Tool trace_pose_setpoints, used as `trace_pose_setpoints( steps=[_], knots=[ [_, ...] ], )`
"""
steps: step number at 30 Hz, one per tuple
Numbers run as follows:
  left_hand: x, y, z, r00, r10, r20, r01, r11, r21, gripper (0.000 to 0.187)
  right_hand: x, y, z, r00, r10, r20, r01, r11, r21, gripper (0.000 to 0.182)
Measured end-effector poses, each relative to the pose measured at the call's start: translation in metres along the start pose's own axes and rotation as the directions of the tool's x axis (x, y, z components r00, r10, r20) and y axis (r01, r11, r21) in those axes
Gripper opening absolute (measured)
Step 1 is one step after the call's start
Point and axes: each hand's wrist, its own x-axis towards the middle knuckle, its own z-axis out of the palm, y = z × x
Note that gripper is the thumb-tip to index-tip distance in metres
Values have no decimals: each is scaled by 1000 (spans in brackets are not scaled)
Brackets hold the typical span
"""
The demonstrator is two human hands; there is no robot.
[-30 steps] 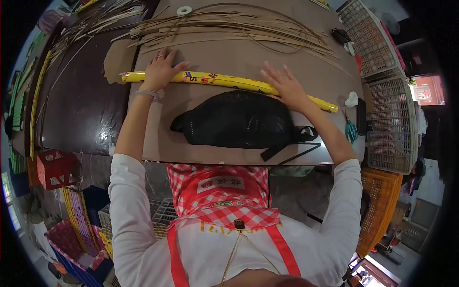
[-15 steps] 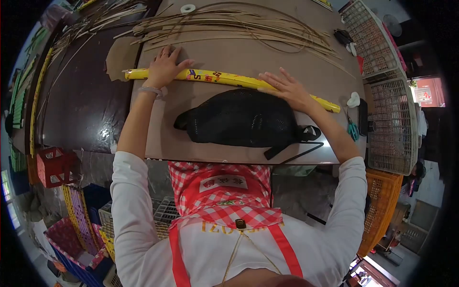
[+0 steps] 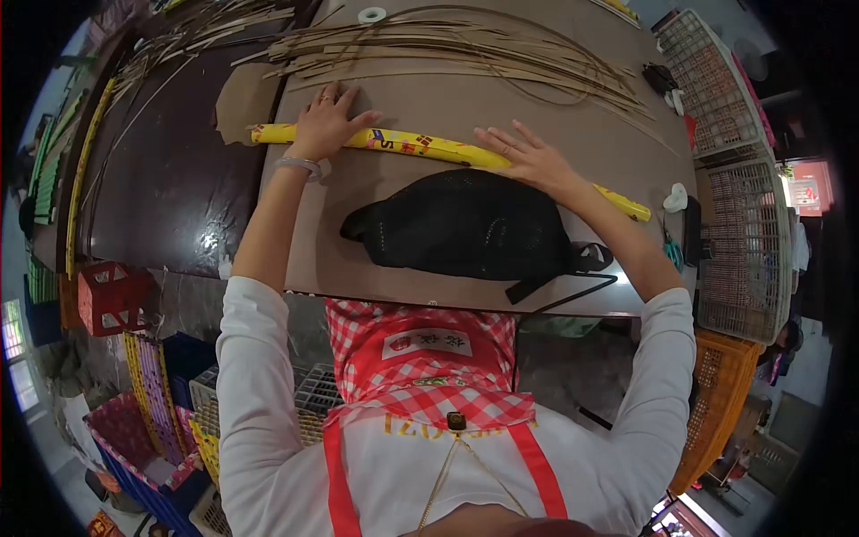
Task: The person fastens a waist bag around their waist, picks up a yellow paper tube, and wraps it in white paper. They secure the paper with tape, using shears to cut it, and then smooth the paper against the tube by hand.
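A long yellow roll with colourful printing [image 3: 420, 145] lies crosswise on the table. My left hand [image 3: 329, 123] rests on it near its left end, palm down, fingers spread beyond its far side. Further right, my right hand [image 3: 537, 164] also lies over the roll with fingers stretched out and apart. The roll's right end sticks out past my right wrist. Between my forearms lies a black mesh-like bag [image 3: 465, 224] with straps, close to the table's near edge.
Thin brown strips [image 3: 447, 54] lie across the table's far side, with a white tape roll [image 3: 371, 15] by them. Brown paper [image 3: 243, 103] is at the left. Teal-handled scissors [image 3: 672, 253] and a small white object [image 3: 676, 198] sit right, near stacked plastic crates [image 3: 743, 251].
The whole view has shifted slightly, so the table sits further right. My right hand has slid a little left along the yellow roll. My left hand stays near the same end.
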Motion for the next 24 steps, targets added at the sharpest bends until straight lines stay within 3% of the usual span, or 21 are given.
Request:
trace_pose_setpoints(
  steps=[4, 6, 9, 12, 14, 15, 17, 18, 22, 24],
  knots=[
    [-1, 5, -5, 1000, -7, 19, 6, 1000, 12, 83, 14, 0, -2, 998, -57, -30, 53, 989, -138, 69],
    [-1, 5, -4, 999, -19, 41, 18, 1000, 16, 84, 28, -3, 4, 970, 241, -20, -230, 946, 229, 67],
    [0, 1, 0, 1000, -6, -3, 6, 1000, 26, 85, 35, -3, 21, 981, 190, 49, -194, 974, 118, 68],
    [-3, 2, 3, 999, 20, -33, -19, 999, 43, 78, 36, -5, 17, 984, 172, -37, -161, 966, 203, 64],
    [-6, 6, 5, 924, 97, -371, -112, 994, -19, 63, 36, -4, 12, 985, 170, 5, -168, 963, 209, 63],
    [-7, 5, 5, 923, 91, -375, -104, 995, -13, 63, 37, -3, 10, 983, 178, 45, -183, 959, 215, 62],
    [-13, 10, -5, 859, 402, -318, -444, 894, -68, 50, 37, -2, 12, 983, 182, 39, -186, 959, 213, 63],
    [-18, 15, -7, 832, 490, -261, -507, 862, 1, 48, 36, -4, 13, 981, 190, 45, -196, 958, 212, 64],
    [-27, 32, -11, 789, 519, -328, -570, 818, -77, 44, 39, -5, 12, 979, 194, 65, -204, 946, 253, 67],
    [-28, 29, -11, 839, 526, -140, -543, 799, -258, 39, 38, -6, 10, 978, 204, 54, -211, 945, 251, 69]
  ],
)
